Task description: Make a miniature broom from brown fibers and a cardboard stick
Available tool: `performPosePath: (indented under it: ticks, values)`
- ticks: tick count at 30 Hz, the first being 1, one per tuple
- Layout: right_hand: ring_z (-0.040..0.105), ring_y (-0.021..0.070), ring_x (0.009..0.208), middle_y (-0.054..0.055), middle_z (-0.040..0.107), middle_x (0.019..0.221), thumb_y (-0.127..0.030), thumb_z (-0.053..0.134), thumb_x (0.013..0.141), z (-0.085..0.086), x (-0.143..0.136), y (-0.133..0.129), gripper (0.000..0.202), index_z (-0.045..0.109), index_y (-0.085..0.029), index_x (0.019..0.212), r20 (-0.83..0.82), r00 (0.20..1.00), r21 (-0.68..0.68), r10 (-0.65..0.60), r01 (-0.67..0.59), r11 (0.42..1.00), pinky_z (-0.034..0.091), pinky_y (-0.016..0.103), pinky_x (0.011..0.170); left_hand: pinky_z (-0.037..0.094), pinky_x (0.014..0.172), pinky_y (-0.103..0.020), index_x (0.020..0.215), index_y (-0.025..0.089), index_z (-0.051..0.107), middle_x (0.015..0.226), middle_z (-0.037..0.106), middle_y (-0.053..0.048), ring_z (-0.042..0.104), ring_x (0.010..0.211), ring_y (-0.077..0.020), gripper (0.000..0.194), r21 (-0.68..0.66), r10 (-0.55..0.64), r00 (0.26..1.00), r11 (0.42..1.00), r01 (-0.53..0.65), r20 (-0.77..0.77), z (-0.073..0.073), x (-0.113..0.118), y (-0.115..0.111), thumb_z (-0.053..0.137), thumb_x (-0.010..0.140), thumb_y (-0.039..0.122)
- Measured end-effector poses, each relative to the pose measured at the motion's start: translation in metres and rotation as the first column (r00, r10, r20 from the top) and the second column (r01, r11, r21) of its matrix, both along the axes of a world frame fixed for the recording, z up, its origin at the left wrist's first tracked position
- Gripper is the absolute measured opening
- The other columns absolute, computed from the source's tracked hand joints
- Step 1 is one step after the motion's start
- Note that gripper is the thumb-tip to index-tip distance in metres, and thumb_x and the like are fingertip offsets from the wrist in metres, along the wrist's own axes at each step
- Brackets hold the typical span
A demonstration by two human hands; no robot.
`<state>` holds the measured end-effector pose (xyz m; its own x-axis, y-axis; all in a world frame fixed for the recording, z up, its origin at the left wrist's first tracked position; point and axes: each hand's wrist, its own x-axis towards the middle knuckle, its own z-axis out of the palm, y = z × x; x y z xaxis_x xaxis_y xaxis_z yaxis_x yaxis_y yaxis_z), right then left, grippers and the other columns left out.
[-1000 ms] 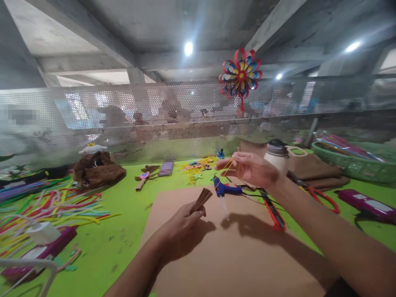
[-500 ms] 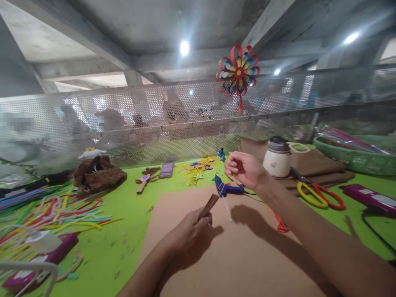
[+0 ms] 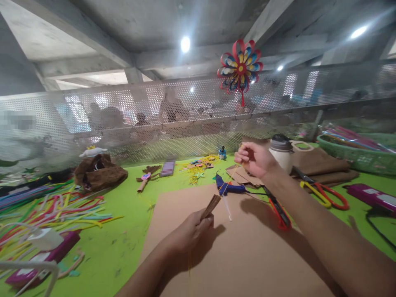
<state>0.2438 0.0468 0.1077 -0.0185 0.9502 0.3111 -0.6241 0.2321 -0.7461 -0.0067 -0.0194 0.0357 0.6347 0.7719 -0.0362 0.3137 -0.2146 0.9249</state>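
My left hand (image 3: 198, 229) is closed around a narrow piece of folded brown paper (image 3: 212, 206), its end pointing up and to the right. My right hand (image 3: 255, 159) is raised to the right with the fingers pinched on a thin yellow string (image 3: 230, 180). That string slants down to the tip of the brown paper, and a loose yellow length hangs below my left hand. Between the hands, a blue glue gun (image 3: 230, 188) lies at the far edge of a tan board (image 3: 241, 251). Beneath my right forearm is a black tool with red handles (image 3: 280, 214).
Pipe cleaners (image 3: 77, 210) spread over the green table at left, near a purple power strip (image 3: 46, 260). Behind are a brown furry pouch (image 3: 99, 175), small cutouts (image 3: 201, 165) and a blue bottle (image 3: 222, 153). At right stand a cream flask (image 3: 282, 152), scissors (image 3: 324, 196) and a green basket (image 3: 359, 152).
My right hand has moved a little up and to the right, drawing the yellow string away from the brown paper. My left hand stays almost where it was. The view has shifted slightly.
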Motion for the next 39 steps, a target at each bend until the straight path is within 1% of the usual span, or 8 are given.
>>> performPosePath:
  ticks: [3, 7, 15, 20, 26, 32, 35, 39]
  values:
    - [0.030, 0.0077, 0.042, -0.005, 0.035, 0.047, -0.010, 0.050, 0.077, 0.004, 0.007, 0.005, 0.029, 0.040, -0.018, 0.051, 0.015, 1.000, -0.028, -0.005, 0.005, 1.000, 0.034, 0.024, 0.049, 0.033, 0.063, -0.025, 0.080, 0.017, 0.053, 0.070, 0.044, 0.001, 0.038, 0.065, -0.0117, 0.027, 0.112, -0.025, 0.992, 0.993, 0.039, -0.126, 0.001, -0.001, 0.006, 0.042, 0.088, 0.040]
    - [0.030, 0.0078, 0.043, -0.006, 0.034, 0.046, -0.011, 0.049, 0.078, 0.009, 0.013, 0.011, 0.030, 0.038, -0.018, 0.050, 0.011, 0.999, -0.035, -0.035, 0.035, 0.999, 0.036, 0.024, 0.050, 0.032, 0.059, -0.025, 0.079, 0.016, 0.051, 0.068, 0.043, 0.002, 0.038, 0.062, -0.0112, 0.029, 0.083, -0.049, 0.987, 0.995, 0.062, -0.150, -0.001, -0.002, 0.010, 0.039, 0.090, 0.040]
    - [0.038, 0.0093, 0.044, -0.005, 0.040, 0.046, -0.013, 0.049, 0.078, 0.013, 0.030, 0.028, 0.029, 0.039, -0.020, 0.052, 0.099, 0.990, -0.079, -0.095, 0.103, 0.992, 0.044, 0.027, 0.057, 0.029, 0.052, -0.023, 0.071, 0.018, 0.048, 0.064, 0.041, 0.002, 0.038, 0.057, -0.0106, 0.029, -0.015, -0.054, 0.998, 0.998, 0.054, -0.018, -0.008, -0.006, 0.012, 0.046, 0.088, 0.042]
    - [0.054, 0.0142, 0.054, 0.002, 0.058, 0.056, -0.014, 0.050, 0.079, 0.014, 0.045, 0.037, 0.023, 0.048, -0.019, 0.056, 0.272, 0.957, -0.133, -0.102, 0.142, 0.981, 0.049, 0.032, 0.061, 0.021, 0.045, -0.022, 0.064, 0.018, 0.042, 0.055, 0.035, 0.005, 0.030, 0.048, -0.0075, 0.035, -0.147, -0.063, 0.991, 0.986, 0.081, 0.119, -0.012, -0.009, 0.017, 0.051, 0.085, 0.045]
    - [0.047, 0.0092, 0.040, 0.006, 0.062, 0.054, -0.011, 0.059, 0.073, 0.004, 0.072, 0.035, 0.016, 0.059, -0.013, 0.057, 0.561, 0.824, -0.187, -0.080, 0.220, 0.958, 0.038, 0.023, 0.040, 0.013, 0.039, -0.021, 0.072, 0.018, 0.046, 0.049, 0.028, 0.009, 0.023, 0.041, -0.0055, 0.027, -0.314, 0.031, 0.962, 0.948, 0.058, 0.272, -0.012, -0.019, 0.024, 0.057, 0.082, 0.040]
    - [0.057, 0.0140, 0.050, 0.008, 0.066, 0.056, -0.014, 0.072, 0.061, 0.008, 0.082, 0.036, 0.011, 0.064, -0.012, 0.055, 0.744, 0.650, -0.094, -0.155, 0.331, 0.939, 0.043, 0.025, 0.048, 0.038, 0.048, -0.022, 0.082, 0.017, 0.050, 0.054, 0.046, 0.004, 0.044, 0.046, -0.0097, 0.018, -0.433, 0.089, 0.879, 0.890, 0.141, 0.469, -0.014, -0.021, 0.022, 0.049, 0.088, 0.034]
    - [0.055, 0.0131, 0.051, 0.004, 0.063, 0.051, -0.010, 0.071, 0.058, 0.012, 0.077, 0.037, 0.010, 0.063, -0.014, 0.052, 0.780, 0.566, -0.004, -0.267, 0.431, 0.902, 0.039, 0.024, 0.048, 0.046, 0.058, -0.029, 0.090, 0.016, 0.053, 0.063, 0.059, -0.004, 0.059, 0.059, -0.0171, 0.021, -0.414, 0.087, 0.855, 0.897, 0.156, 0.511, -0.013, -0.019, 0.025, 0.047, 0.089, 0.035]
    - [0.050, 0.0109, 0.052, -0.002, 0.058, 0.049, -0.012, 0.067, 0.061, 0.004, 0.039, 0.021, 0.012, 0.062, -0.017, 0.052, 0.774, 0.517, 0.117, -0.366, 0.452, 0.885, 0.035, 0.022, 0.048, 0.049, 0.062, -0.033, 0.091, 0.017, 0.053, 0.079, 0.064, -0.009, 0.062, 0.064, -0.0191, 0.027, -0.480, 0.250, 0.765, 0.873, 0.086, 0.593, -0.012, -0.018, 0.030, 0.046, 0.090, 0.043]
